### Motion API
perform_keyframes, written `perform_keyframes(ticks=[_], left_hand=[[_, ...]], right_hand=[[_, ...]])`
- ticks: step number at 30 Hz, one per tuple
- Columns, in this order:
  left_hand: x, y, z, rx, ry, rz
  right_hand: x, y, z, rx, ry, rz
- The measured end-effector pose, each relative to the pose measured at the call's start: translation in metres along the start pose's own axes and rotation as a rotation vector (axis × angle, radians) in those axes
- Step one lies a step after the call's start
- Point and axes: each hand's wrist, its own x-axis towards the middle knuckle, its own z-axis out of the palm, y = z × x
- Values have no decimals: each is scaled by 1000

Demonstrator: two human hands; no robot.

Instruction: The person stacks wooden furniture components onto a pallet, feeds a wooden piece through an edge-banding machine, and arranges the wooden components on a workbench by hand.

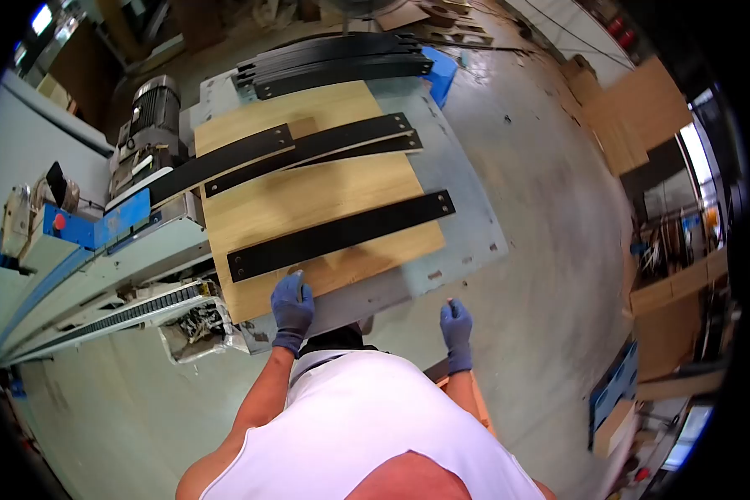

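Note:
My left hand (292, 310), in a blue-grey glove, is at the front edge of a light wood-grain board (342, 267). Its fingers are curled; whatever is inside them, if anything, is hidden. Just beyond the fingertips lies a long black strip (342, 235) with holes at its ends; whether I touch it cannot be told. My right hand (456, 333), gloved alike, is closed over the floor to the right of the table, and its contents cannot be made out. Farther back on the board, more black strips (308, 152) lie, partly overlapping.
The board rests on a grey metal table (467, 225). A stack of black strips (342, 67) sits at its far end, beside a blue bin (440, 75). To the left stands a machine with a motor (154, 108) and a red button (59, 222). Wood panels (637, 112) lean at right.

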Motion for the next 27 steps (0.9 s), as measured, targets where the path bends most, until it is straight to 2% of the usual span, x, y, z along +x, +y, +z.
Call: perform_keyframes(ticks=[4,7,11,16,20,27], left_hand=[[14,2,13,53,50,-114],[21,2,9,77,24,-121],[21,0,14,38,45,-182],[23,9,30,48,131,-275],[24,29,46,112,236,-390],[36,64,86,275,320,-566]], right_hand=[[35,-11,18,38,-90,-35],[88,-61,14,-30,-126,-132],[163,-109,28,-108,-209,-399],[216,-161,46,-475,-450,-801],[237,-162,69,-489,-654,-927],[273,-149,85,-375,-671,-1082]])
